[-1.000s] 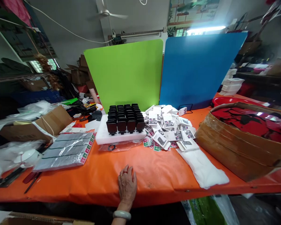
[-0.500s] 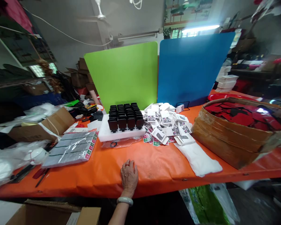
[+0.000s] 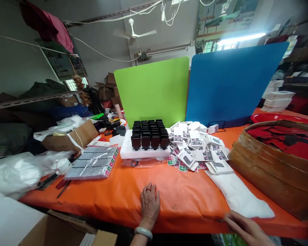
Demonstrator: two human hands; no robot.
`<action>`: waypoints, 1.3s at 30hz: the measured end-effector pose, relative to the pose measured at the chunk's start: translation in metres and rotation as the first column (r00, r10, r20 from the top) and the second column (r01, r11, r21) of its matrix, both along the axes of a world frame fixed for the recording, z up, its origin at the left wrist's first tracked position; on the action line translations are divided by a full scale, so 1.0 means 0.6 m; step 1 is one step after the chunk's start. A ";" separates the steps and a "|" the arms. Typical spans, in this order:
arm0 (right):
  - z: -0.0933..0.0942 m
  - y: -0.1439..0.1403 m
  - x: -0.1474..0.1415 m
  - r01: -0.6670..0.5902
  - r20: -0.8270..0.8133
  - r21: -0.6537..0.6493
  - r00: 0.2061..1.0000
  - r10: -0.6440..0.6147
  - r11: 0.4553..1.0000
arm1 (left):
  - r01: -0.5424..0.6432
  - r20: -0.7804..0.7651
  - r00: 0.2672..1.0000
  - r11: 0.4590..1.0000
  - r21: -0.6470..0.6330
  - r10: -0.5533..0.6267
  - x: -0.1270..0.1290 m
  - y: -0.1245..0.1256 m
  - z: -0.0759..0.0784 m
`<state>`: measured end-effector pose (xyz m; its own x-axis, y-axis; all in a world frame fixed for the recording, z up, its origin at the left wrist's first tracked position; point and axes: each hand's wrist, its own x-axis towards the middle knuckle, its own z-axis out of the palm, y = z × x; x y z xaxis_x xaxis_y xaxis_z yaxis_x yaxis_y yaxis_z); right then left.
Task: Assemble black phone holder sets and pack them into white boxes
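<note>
Both hands empty: left hand (image 3: pixel 150 205) flat on orange table (image 3: pixel 184 198), right hand (image 3: pixel 243 227) open at its edge

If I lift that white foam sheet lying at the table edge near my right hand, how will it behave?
The white foam sheet looks thin and lies flat on the orange table, so it is probably light and floppy. One corner overhangs near the right hand, so a push would likely slide it off.

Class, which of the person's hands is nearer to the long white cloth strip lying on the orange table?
Right. The right hand reaches the table edge just below the white cloth strip; the left hand rests flat farther left.
</note>
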<state>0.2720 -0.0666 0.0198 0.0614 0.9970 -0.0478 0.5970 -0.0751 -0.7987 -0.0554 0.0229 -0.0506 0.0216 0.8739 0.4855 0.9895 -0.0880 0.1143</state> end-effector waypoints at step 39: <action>0.136 0.538 -0.244 -0.122 -0.069 0.162 0.988 0.135 0.979 | -0.033 0.218 0.975 0.999 0.016 0.029 -0.002 0.011 -0.034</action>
<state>0.1256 0.2565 0.1017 -0.0654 0.9917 0.1105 0.5278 0.1284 -0.8396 -0.0564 0.0295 -0.0711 -0.1136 0.8628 0.4927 0.9432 -0.0622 0.3263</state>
